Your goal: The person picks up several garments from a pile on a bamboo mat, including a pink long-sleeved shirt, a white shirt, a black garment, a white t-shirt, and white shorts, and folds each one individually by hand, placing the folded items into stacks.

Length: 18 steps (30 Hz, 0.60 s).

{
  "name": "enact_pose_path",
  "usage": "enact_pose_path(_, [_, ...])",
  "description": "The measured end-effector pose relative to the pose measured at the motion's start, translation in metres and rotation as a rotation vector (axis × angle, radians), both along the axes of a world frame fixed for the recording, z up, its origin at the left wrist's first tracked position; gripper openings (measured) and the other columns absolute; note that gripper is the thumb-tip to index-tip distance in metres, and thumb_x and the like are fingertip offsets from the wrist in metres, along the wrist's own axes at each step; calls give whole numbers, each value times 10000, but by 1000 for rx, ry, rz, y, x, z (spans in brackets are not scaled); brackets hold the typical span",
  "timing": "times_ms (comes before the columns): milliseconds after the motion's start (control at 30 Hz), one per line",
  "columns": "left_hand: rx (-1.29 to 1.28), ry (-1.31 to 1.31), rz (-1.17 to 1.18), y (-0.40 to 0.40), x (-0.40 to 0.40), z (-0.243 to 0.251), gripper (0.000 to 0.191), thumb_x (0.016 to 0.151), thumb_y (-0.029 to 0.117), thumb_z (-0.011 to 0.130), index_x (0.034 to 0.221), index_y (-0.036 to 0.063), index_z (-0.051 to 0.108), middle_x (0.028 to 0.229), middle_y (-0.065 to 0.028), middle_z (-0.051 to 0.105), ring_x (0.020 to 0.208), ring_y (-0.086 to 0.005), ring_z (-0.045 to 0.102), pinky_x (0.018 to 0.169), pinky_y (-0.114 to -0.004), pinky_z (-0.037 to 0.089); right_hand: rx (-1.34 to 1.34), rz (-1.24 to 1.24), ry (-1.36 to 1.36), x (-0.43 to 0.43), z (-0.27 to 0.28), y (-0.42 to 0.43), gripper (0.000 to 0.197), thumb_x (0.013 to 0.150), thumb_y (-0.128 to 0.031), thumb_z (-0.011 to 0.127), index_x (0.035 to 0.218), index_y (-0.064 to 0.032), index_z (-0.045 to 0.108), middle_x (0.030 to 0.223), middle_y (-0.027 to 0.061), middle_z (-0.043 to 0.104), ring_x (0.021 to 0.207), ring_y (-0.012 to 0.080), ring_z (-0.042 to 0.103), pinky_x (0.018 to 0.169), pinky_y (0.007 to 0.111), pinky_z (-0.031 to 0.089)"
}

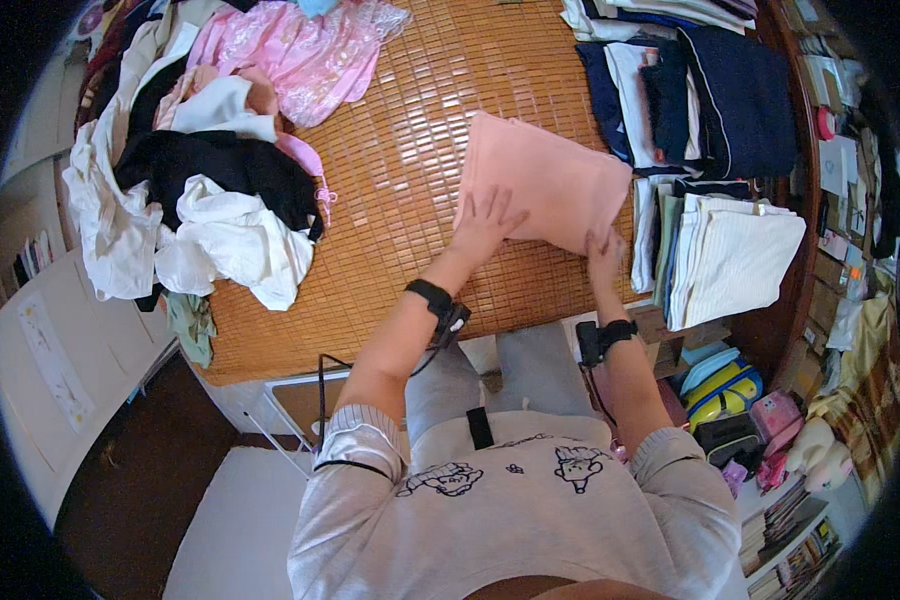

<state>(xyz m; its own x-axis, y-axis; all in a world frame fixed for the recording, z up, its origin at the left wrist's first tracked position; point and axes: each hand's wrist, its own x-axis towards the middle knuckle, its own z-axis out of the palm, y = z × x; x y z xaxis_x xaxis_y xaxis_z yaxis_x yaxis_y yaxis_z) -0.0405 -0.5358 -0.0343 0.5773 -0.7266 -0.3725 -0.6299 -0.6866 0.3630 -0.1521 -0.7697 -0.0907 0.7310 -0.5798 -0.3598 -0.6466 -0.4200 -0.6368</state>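
A folded salmon-pink cloth [547, 172], in several layers, lies on the bamboo mat [390, 187] in front of me. Flat on its near left part rests my left hand [489, 214], fingers spread. My right hand [604, 251] is at the near right corner, its fingers bent around the edge; the hand is slightly blurred. Close to the right of that hand stands a row of folded clothes with a white ribbed one [735, 262] outermost. Both wrists carry black straps with small devices.
Unfolded clothes heap up at the left, among them a white garment [232, 232], a black one [217, 165] and a pink lace one [292, 52]. Folded navy clothes [750, 105] lie at the back right. Beyond the mat's right side is a wooden edge [776, 300].
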Motion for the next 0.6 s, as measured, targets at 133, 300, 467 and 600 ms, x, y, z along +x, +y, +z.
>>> enact_pose_path(133, [226,-73,78,-1,-12,-14,747,750,336,597,1343,398,148,1416,-192,84,1291,-411,67,920,-686,131,-158,219,-150,19,9,11,659,728,-347,658,1223,-12,378,1157,259,369,1067,388,371,909,445,310])
enact_pose_path(300, [269,-77,157,5,-31,-16,712,775,397,552,1348,400,128,1388,-267,98,1284,-426,83,926,-672,138,-114,384,-64,35,15,7,637,711,-299,680,1192,3,391,1199,246,353,1099,397,356,925,443,309])
enact_pose_path(467, [386,-5,336,8,-40,-13,646,806,417,503,1349,381,154,1367,-275,169,1262,-432,165,949,-605,200,-42,501,-174,84,7,1,627,702,-230,684,1223,-29,399,1196,227,367,1084,385,375,915,432,327])
enact_pose_path(600, [310,-124,452,-7,-17,-26,557,855,408,431,1348,363,175,1351,-281,201,1259,-437,167,961,-583,204,-273,466,-234,130,4,-1,630,704,-164,669,1260,-65,391,1133,212,401,1046,361,395,903,414,326])
